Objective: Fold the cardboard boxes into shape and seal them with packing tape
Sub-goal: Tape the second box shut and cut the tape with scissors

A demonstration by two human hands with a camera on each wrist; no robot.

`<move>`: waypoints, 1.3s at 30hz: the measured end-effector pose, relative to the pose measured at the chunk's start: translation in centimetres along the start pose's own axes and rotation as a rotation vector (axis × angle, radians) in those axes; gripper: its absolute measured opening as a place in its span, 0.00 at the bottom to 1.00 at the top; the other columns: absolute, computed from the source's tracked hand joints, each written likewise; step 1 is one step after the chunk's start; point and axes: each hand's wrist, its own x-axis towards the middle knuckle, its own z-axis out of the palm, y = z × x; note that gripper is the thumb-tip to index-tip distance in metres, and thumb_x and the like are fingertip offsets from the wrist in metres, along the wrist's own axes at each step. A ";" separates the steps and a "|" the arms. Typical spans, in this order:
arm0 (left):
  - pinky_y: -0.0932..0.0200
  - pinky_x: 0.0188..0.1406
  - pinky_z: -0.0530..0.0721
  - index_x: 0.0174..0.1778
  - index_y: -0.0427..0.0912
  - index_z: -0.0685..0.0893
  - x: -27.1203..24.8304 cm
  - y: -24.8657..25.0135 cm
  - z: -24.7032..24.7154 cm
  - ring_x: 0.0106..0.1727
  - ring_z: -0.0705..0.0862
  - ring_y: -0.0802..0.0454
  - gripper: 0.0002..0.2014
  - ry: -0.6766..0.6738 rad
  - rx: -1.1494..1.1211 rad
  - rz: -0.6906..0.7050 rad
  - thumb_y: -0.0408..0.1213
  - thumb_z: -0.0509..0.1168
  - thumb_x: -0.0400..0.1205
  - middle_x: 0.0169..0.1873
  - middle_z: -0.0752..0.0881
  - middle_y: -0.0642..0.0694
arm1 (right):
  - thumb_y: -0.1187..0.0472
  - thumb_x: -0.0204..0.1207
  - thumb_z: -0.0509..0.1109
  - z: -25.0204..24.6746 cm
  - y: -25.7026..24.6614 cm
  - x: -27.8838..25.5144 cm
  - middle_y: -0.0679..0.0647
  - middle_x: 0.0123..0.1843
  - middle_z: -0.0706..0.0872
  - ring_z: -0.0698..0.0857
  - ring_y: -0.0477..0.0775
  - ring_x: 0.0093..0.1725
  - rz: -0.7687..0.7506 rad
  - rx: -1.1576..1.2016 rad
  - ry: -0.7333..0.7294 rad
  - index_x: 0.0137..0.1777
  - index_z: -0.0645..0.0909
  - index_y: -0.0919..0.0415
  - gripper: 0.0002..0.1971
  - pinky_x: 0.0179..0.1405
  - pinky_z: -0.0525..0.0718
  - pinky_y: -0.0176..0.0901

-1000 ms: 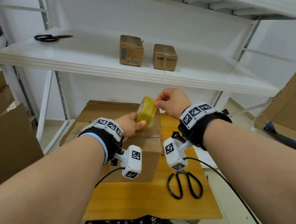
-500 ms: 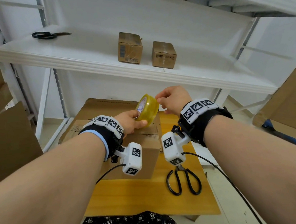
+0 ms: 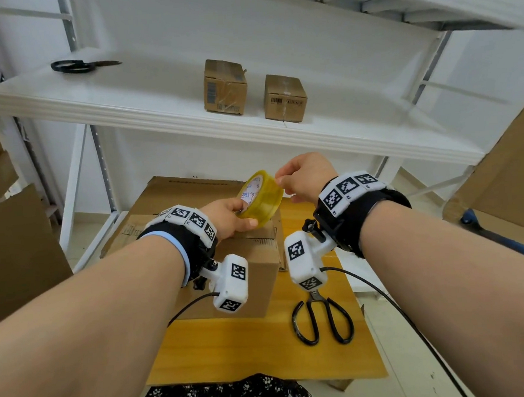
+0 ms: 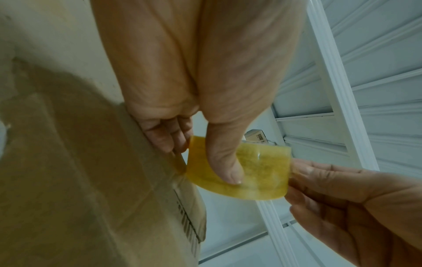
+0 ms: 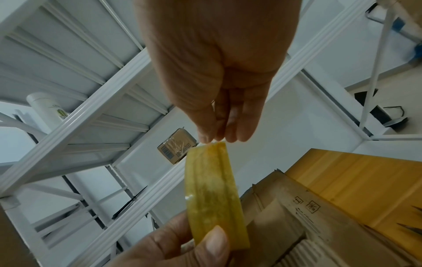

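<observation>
A yellowish roll of packing tape point(image 3: 261, 200) point(image 4: 242, 169) point(image 5: 214, 204) is held above a folded cardboard box point(image 3: 252, 266) that stands on the wooden table point(image 3: 263, 348). My left hand point(image 3: 228, 215) grips the roll, thumb on its outer band and fingers through the core. My right hand point(image 3: 302, 177) pinches the top edge of the roll with thumb and fingertips point(image 5: 212, 133). In the left wrist view the box point(image 4: 91, 180) fills the lower left, beside my fingers. I cannot tell whether any tape is peeled free.
Black scissors point(image 3: 322, 320) lie on the table right of the box. Flattened cardboard point(image 3: 187, 193) lies behind the box. Two small sealed boxes point(image 3: 224, 87) point(image 3: 285, 98) and another pair of scissors point(image 3: 77, 66) sit on the white shelf point(image 3: 157, 112). Large cardboard sheets point(image 3: 9, 244) point(image 3: 511, 183) flank both sides.
Both hands and the tape roll stay almost in place above the box; the roll has tilted slightly flatter, and my right fingers remain at its top edge.
</observation>
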 end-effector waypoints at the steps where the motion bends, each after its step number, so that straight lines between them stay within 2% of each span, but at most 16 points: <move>1: 0.42 0.69 0.80 0.67 0.59 0.82 -0.1 0.0 0.0 0.61 0.85 0.46 0.46 0.000 0.003 0.000 0.66 0.75 0.49 0.58 0.88 0.51 | 0.63 0.78 0.75 0.1 -0.1 0.0 0.54 0.44 0.90 0.91 0.57 0.48 -0.008 -0.019 0.006 0.38 0.84 0.52 0.08 0.49 0.92 0.54; 5: 0.41 0.71 0.79 0.68 0.59 0.81 -0.3 0.1 0.0 0.62 0.85 0.45 0.47 0.004 0.003 0.003 0.66 0.74 0.49 0.59 0.88 0.50 | 0.62 0.77 0.76 0.1 -0.7 0.5 0.57 0.46 0.92 0.92 0.57 0.47 0.024 -0.086 0.007 0.37 0.84 0.55 0.07 0.52 0.91 0.56; 7: 0.40 0.71 0.78 0.67 0.58 0.82 -0.2 0.0 0.0 0.62 0.85 0.43 0.46 0.002 0.002 0.016 0.67 0.74 0.49 0.58 0.88 0.49 | 0.62 0.78 0.74 0.1 -0.8 0.5 0.59 0.46 0.93 0.92 0.57 0.45 0.073 -0.069 -0.031 0.42 0.87 0.60 0.04 0.51 0.91 0.55; 9: 0.40 0.71 0.78 0.67 0.58 0.82 -0.4 0.1 0.0 0.62 0.85 0.44 0.45 0.000 0.000 0.023 0.66 0.74 0.50 0.58 0.88 0.50 | 0.58 0.80 0.72 0.1 -0.9 0.5 0.61 0.47 0.93 0.93 0.59 0.47 0.129 -0.041 -0.061 0.47 0.87 0.64 0.08 0.54 0.91 0.55; 12: 0.42 0.72 0.77 0.69 0.57 0.80 -0.6 0.2 0.0 0.63 0.85 0.46 0.45 0.000 -0.006 0.020 0.65 0.75 0.52 0.59 0.88 0.51 | 0.56 0.79 0.75 0.4 -1.0 0.5 0.64 0.45 0.93 0.92 0.64 0.50 0.189 0.051 -0.055 0.45 0.85 0.68 0.12 0.55 0.90 0.61; 16: 0.43 0.72 0.77 0.70 0.57 0.80 -0.2 -0.2 0.1 0.63 0.85 0.46 0.48 0.004 -0.021 0.015 0.65 0.76 0.49 0.60 0.87 0.51 | 0.63 0.73 0.79 0.3 -0.8 0.7 0.66 0.43 0.92 0.92 0.65 0.50 0.232 0.087 -0.098 0.43 0.86 0.69 0.09 0.56 0.89 0.64; 18: 0.42 0.71 0.78 0.69 0.58 0.80 -0.2 -0.2 0.2 0.62 0.86 0.45 0.48 0.001 -0.013 0.019 0.67 0.75 0.48 0.60 0.88 0.51 | 0.66 0.70 0.79 0.1 -0.8 0.7 0.66 0.42 0.92 0.92 0.65 0.50 0.237 0.096 -0.091 0.46 0.87 0.72 0.09 0.56 0.89 0.64; 20: 0.42 0.70 0.79 0.67 0.57 0.82 -0.2 -0.2 0.2 0.61 0.86 0.45 0.46 -0.002 -0.007 0.023 0.66 0.75 0.50 0.58 0.88 0.50 | 0.69 0.71 0.77 0.1 -1.0 0.4 0.66 0.41 0.92 0.92 0.64 0.47 0.238 0.102 -0.091 0.50 0.87 0.73 0.09 0.56 0.89 0.63; 23: 0.41 0.69 0.79 0.64 0.57 0.83 -0.4 0.0 0.2 0.60 0.87 0.44 0.41 -0.008 0.000 0.033 0.64 0.75 0.51 0.56 0.89 0.50 | 0.72 0.75 0.72 0.3 -1.2 0.3 0.63 0.35 0.86 0.87 0.60 0.40 0.236 0.113 -0.095 0.54 0.86 0.74 0.09 0.58 0.89 0.61; 25: 0.40 0.69 0.79 0.63 0.55 0.84 -0.5 0.2 0.2 0.60 0.87 0.44 0.36 -0.011 0.012 0.036 0.62 0.76 0.57 0.56 0.89 0.49 | 0.73 0.76 0.71 0.2 -1.2 0.2 0.62 0.33 0.84 0.85 0.60 0.40 0.221 0.119 -0.094 0.51 0.85 0.71 0.06 0.58 0.89 0.60; 27: 0.41 0.70 0.79 0.64 0.53 0.83 -0.6 0.4 0.2 0.61 0.86 0.43 0.31 0.006 0.037 0.034 0.57 0.76 0.65 0.57 0.88 0.47 | 0.74 0.76 0.70 0.2 -1.1 0.1 0.62 0.34 0.82 0.84 0.60 0.39 0.185 0.141 -0.092 0.44 0.83 0.68 0.03 0.57 0.89 0.57; 29: 0.41 0.70 0.79 0.67 0.53 0.82 -0.4 0.5 0.2 0.61 0.85 0.42 0.34 0.015 0.041 0.028 0.57 0.75 0.63 0.57 0.88 0.47 | 0.74 0.75 0.69 0.2 -0.8 0.0 0.60 0.35 0.83 0.83 0.57 0.36 0.120 0.172 -0.074 0.38 0.81 0.63 0.08 0.50 0.90 0.54; 31: 0.41 0.70 0.79 0.67 0.54 0.82 -0.3 0.5 0.3 0.61 0.85 0.43 0.37 0.009 0.037 0.021 0.58 0.74 0.60 0.57 0.88 0.48 | 0.74 0.74 0.69 0.2 -0.5 0.0 0.57 0.34 0.82 0.83 0.54 0.33 0.016 0.179 -0.067 0.39 0.80 0.58 0.10 0.44 0.89 0.51; 34: 0.40 0.71 0.78 0.68 0.54 0.82 -0.1 0.4 0.3 0.62 0.85 0.43 0.37 0.006 0.038 0.014 0.59 0.74 0.60 0.58 0.88 0.48 | 0.72 0.72 0.71 0.0 0.0 -0.1 0.52 0.35 0.81 0.82 0.54 0.37 -0.196 0.064 -0.050 0.40 0.79 0.53 0.11 0.48 0.88 0.56; 37: 0.40 0.70 0.79 0.69 0.54 0.81 0.0 0.4 0.2 0.62 0.84 0.43 0.29 0.001 0.033 0.015 0.54 0.75 0.71 0.58 0.88 0.48 | 0.70 0.72 0.71 -0.3 0.4 -0.3 0.51 0.39 0.80 0.79 0.51 0.39 -0.426 -0.095 -0.023 0.43 0.77 0.54 0.10 0.49 0.85 0.56; 39: 0.39 0.70 0.79 0.69 0.53 0.81 0.0 0.3 0.1 0.62 0.84 0.42 0.24 -0.004 0.025 0.021 0.50 0.73 0.76 0.58 0.87 0.47 | 0.69 0.72 0.69 -0.3 0.6 -0.5 0.50 0.39 0.81 0.80 0.51 0.40 -0.505 -0.150 0.018 0.46 0.76 0.55 0.09 0.47 0.85 0.54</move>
